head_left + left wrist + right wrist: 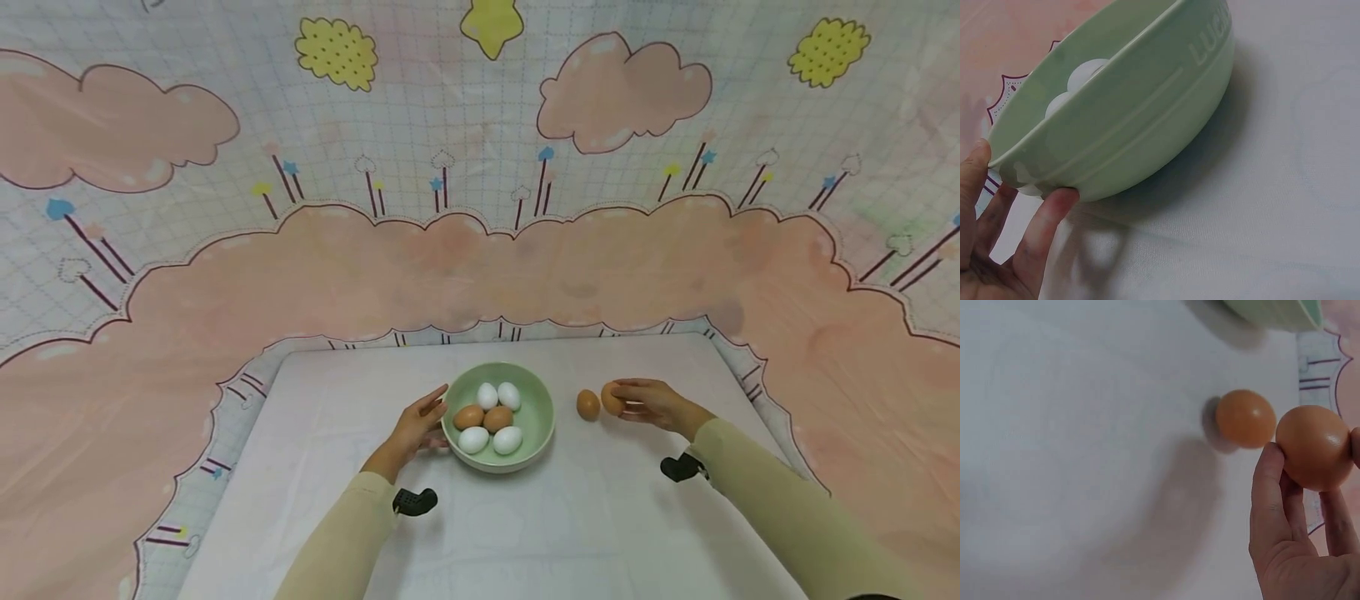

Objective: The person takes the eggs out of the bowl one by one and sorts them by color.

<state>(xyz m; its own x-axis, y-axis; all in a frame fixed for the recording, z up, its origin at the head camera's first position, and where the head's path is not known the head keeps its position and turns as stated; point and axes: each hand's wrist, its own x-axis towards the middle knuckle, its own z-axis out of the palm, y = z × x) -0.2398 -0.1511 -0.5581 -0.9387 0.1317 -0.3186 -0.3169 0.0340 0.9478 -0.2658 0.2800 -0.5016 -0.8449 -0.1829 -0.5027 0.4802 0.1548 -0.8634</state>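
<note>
A pale green bowl [544, 417] stands on the table, holding several white eggs [473, 440] and two brown eggs [468, 417]. My left hand [415, 429] is at the bowl's left side. In the left wrist view its fingertips [1063, 199] touch the outer wall and rim, with the fingers spread. To the right of the bowl, my right hand [654, 402] pinches a brown egg [1314, 448] between thumb and fingers. Another brown egg [588, 405] lies on the table just left of the held one, between it and the bowl.
The table [600, 533] has a white cloth over it. Behind and around it hangs a fabric backdrop [480, 275] printed with clouds and stars. A black wrist device [415, 502] sits on the left sleeve, and a similar device [681, 468] on the right.
</note>
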